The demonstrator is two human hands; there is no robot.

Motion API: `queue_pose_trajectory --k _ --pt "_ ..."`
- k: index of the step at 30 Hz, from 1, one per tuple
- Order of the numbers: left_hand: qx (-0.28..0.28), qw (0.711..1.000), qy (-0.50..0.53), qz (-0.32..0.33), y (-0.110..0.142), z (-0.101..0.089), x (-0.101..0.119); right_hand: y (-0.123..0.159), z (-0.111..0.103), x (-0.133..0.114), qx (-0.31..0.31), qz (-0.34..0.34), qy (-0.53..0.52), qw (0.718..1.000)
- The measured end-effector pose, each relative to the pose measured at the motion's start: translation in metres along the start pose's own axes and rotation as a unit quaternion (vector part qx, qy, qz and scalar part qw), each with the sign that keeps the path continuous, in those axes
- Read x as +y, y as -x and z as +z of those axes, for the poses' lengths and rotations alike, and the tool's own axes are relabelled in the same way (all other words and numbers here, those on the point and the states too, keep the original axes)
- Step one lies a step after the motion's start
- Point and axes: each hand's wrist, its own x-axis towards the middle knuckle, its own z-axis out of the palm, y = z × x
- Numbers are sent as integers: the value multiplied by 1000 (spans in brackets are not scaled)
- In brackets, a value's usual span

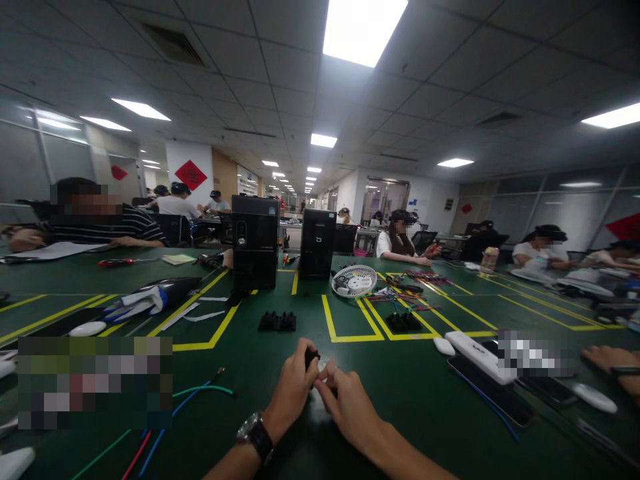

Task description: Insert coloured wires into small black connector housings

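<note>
My left hand (291,381), with a watch (254,433) on its wrist, grips a small black part (311,358) between thumb and fingers. Close beside it, my right hand (345,395) has its fingertips pinched together, almost touching the left hand. What those fingertips hold, if anything, is too small to make out. Both hands are just above the green table (240,360). Beyond them lies a black block with raised parts (277,322). A similar black block (404,323) with wires at it sits farther right.
Two black computer towers (255,247) stand at the back. A white basket (354,281) is near tangled wires (425,280). Loose coloured wires (150,440) lie at left, with a white-and-blue glove (145,300). Phones (490,390) and a white power bank (480,357) lie right. Other people sit around.
</note>
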Motion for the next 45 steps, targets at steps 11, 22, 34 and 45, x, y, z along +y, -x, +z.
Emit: queue_pose_trajectory --k 11,22,34,45 --pt "13 990 114 -85 4 -3 9 2 -3 -4 -26 -22 -35 999" --pt "-24 996 81 -42 3 -9 2 1 -11 -7 -50 -35 -75 995" --pt "64 968 226 -87 2 -10 14 0 -6 -6 -58 3 -79 995" --pt "155 975 140 -74 2 -1 2 -5 -27 -10 -47 -4 -12 999"
